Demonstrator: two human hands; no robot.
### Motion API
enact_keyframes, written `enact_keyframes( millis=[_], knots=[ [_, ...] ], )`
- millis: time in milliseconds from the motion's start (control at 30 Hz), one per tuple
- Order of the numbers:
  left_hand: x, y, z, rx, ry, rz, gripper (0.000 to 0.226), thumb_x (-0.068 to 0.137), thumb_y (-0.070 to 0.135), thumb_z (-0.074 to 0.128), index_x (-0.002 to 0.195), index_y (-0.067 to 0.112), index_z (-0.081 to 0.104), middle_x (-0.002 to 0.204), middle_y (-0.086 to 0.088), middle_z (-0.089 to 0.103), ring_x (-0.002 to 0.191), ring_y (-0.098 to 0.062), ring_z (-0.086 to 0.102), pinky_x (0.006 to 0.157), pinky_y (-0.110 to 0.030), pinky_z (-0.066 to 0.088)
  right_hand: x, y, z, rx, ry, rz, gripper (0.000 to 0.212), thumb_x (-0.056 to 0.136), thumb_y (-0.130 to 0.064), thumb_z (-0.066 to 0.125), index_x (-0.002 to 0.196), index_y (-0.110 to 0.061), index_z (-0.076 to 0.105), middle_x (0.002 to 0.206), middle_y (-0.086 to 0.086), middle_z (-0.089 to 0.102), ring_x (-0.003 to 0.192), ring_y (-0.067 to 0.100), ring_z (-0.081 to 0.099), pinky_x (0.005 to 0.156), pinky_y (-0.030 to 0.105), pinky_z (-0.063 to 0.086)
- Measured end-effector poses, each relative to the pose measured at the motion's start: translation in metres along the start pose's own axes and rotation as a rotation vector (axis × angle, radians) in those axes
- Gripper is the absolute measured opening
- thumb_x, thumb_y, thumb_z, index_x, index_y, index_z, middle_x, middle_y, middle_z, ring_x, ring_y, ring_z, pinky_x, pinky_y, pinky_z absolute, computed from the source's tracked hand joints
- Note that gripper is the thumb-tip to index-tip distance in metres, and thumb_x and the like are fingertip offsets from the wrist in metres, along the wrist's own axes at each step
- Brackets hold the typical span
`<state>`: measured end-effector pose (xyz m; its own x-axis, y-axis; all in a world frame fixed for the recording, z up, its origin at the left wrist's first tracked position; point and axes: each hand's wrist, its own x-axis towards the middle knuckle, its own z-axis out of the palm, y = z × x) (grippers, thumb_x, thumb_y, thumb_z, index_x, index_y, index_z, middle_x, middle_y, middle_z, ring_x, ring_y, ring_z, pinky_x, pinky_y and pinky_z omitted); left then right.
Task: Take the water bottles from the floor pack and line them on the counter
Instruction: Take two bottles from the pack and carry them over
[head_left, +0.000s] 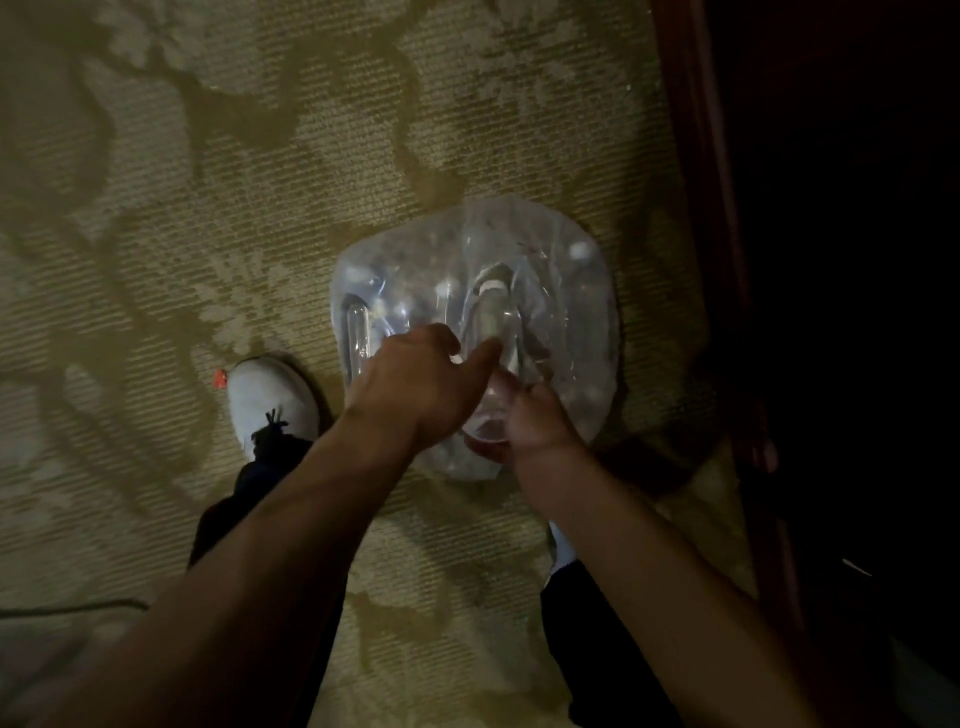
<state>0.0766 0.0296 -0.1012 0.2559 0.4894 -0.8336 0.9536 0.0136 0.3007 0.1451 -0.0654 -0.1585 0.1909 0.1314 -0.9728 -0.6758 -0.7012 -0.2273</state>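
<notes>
A pack of water bottles (566, 291) in clear plastic wrap sits on the patterned carpet, its white caps showing through the film. One water bottle (493, 317) with a white cap lies tilted out of the torn wrap toward me. My right hand (540, 415) is closed around that bottle's base. My left hand (415, 384) hovers over the pack's near left side, fingers curled under and one finger resting against the bottle's side. What the curled fingers hold is hidden.
My white shoe (275, 400) stands just left of the pack, with a small red object (221, 379) beside it. A dark wooden furniture edge (701, 208) runs down the right side. A thin cable (78, 607) lies on the carpet at lower left.
</notes>
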Motion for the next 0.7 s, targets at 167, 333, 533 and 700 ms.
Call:
enact_keyframes(
  millis=[167,333,533,700],
  knots=[
    [-0.003,-0.003,0.010,-0.454,-0.133,-0.088,0.064,0.079,0.067,0.065,0.117,0.016,0.067,0.102,-0.003,0.069,0.091,-0.020,0.064,0.080,-0.033,0.048,-0.056,0.028,0.015,-0.200,0.009,-0.205,0.054,0.097,-0.036,0.055,0.141,-0.012,0.034,0.135,0.008,0.055,0.111,0.020,0.062,0.094,0.029,0.052],
    [0.003,-0.025,0.009,-0.674,-0.096,-0.178,0.022,0.086,0.015,0.074,0.104,0.005,0.067,0.077,-0.008,0.068,0.069,-0.025,0.064,0.055,-0.026,0.048,-0.075,0.038,0.006,-0.405,0.049,-0.503,0.024,0.090,-0.034,0.043,0.106,-0.025,0.058,0.118,-0.005,0.050,0.115,0.015,0.050,0.093,0.014,0.040],
    [0.012,-0.029,0.006,-0.464,-0.060,-0.168,0.064,0.065,0.054,0.084,0.110,0.011,0.069,0.086,-0.009,0.075,0.075,-0.025,0.073,0.070,-0.037,0.058,0.021,0.015,-0.018,-0.790,0.125,-0.385,0.028,0.095,-0.015,0.056,0.116,0.002,0.061,0.124,0.023,0.058,0.118,0.036,0.055,0.094,0.033,0.041],
    [0.018,-0.033,0.013,-0.335,-0.084,-0.107,0.050,0.081,0.056,0.074,0.114,0.019,0.066,0.091,0.000,0.074,0.078,-0.015,0.071,0.067,-0.029,0.054,0.080,-0.004,-0.011,-1.128,0.216,-0.405,0.065,0.090,-0.027,0.064,0.141,0.001,0.036,0.147,0.026,0.034,0.138,0.037,0.033,0.115,0.042,0.028]
  ],
)
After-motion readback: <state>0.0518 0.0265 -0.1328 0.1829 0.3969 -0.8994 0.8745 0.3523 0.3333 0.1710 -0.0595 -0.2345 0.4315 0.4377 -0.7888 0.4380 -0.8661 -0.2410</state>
